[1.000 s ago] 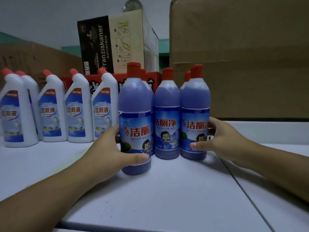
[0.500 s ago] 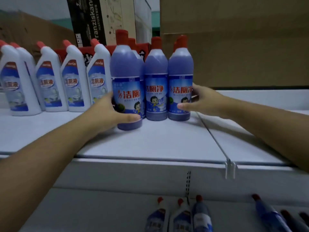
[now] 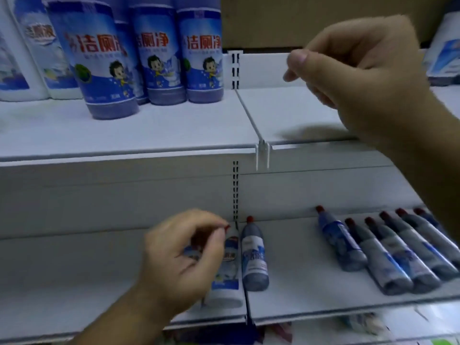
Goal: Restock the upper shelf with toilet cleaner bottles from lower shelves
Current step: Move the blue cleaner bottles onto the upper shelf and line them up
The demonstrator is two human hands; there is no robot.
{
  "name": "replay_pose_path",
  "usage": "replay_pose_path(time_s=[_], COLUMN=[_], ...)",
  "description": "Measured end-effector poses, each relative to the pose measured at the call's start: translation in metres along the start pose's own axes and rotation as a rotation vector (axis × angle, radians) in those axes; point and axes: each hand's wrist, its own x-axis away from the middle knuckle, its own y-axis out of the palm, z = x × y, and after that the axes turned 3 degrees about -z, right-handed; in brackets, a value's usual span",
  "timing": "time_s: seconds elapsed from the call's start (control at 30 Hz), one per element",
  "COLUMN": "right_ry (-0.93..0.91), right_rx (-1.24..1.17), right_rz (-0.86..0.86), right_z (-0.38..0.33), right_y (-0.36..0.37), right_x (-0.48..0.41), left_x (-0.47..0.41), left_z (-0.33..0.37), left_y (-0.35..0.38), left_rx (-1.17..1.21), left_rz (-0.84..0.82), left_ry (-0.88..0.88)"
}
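Note:
Three blue toilet cleaner bottles (image 3: 159,58) with cartoon labels stand on the white upper shelf (image 3: 149,135), one of them (image 3: 99,70) further forward. On the lower shelf (image 3: 298,270) a white bottle (image 3: 226,282) with a red cap and a blue bottle (image 3: 254,260) stand side by side. My left hand (image 3: 184,252) is low in front of the white bottle's neck, with loosely curled fingers and no plain hold on anything. My right hand (image 3: 361,70) hangs above the bare right part of the upper shelf, fingers loosely curled and holding nothing.
White angled-neck bottles (image 3: 42,46) fill the upper shelf's left end. A thin divider (image 3: 249,115) splits that shelf. Several blue bottles (image 3: 398,257) stand in a row at the lower shelf's right. A cardboard box (image 3: 273,21) stands behind, and another white bottle (image 3: 445,53) at the far right.
Both hands have let go of the blue bottles on the upper shelf. My view has tilted down, my left hand has dropped to the lower shelf, and my right hand has pulled back.

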Motion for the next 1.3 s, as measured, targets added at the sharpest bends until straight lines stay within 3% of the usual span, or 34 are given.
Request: replay_pose_path(time_s=[0.07, 0.13, 0.23, 0.3, 0.43, 0.53, 0.6, 0.73, 0.8, 0.9, 1.1, 1.27, 1.3], right_ry=[-0.033, -0.015, 0.008, 0.163, 0.503, 0.722, 0.803, 1.076, 1.179, 1.194, 1.262, 1.506, 1.490], right_rx=[-0.023, -0.026, 0.009, 0.047, 0.166, 0.268, 0.321, 0.362, 0.503, 0.640, 0.787, 0.416, 0.353], right_rz=[0.031, 0.034, -0.038, -0.036, 0.081, 0.035, 0.003, 0.027, -0.193, -0.524, -0.463, -0.395, -0.508], right_z=[-0.005, -0.004, 0.018, 0.047, 0.108, 0.146, 0.162, 0.204, 0.232, 0.258, 0.268, 0.282, 0.279], right_y=[-0.005, -0.005, -0.003, -0.006, -0.020, -0.028, -0.028, -0.014, -0.005, 0.020, 0.058, 0.063, 0.057], right_x=[0.035, 0.073, 0.125, 0.146, 0.176, 0.194, 0.205, 0.222, 0.232, 0.242, 0.249, 0.248, 0.249], left_x=[0.011, 0.028, 0.041, 0.043, 0.023, 0.022, 0.026, 0.029, 0.031, 0.034, 0.027, 0.033, 0.036], left_z=[-0.016, -0.052, -0.087, -0.097, -0.106, -0.110, -0.106, -0.100, -0.097, -0.092, -0.057, -0.035, -0.030], left_y=[0.050, 0.095, 0.145, 0.177, 0.215, 0.229, 0.238, 0.261, 0.266, 0.264, 0.235, 0.220, 0.217], left_rx=[0.080, -0.013, -0.243, -0.293, -0.195, -0.188, -0.132, 0.082, 0.231, 0.510, 0.832, 0.876, 0.862], left_rz=[-0.202, -0.443, -0.693, -0.761, -0.655, -0.760, -0.798, -0.621, -0.520, -0.409, -0.393, -0.361, -0.344], left_ry=[-0.392, -0.790, -0.826, -0.870, -1.184, -1.134, -1.190, -1.325, -1.363, -1.444, -1.380, -1.320, -1.316])
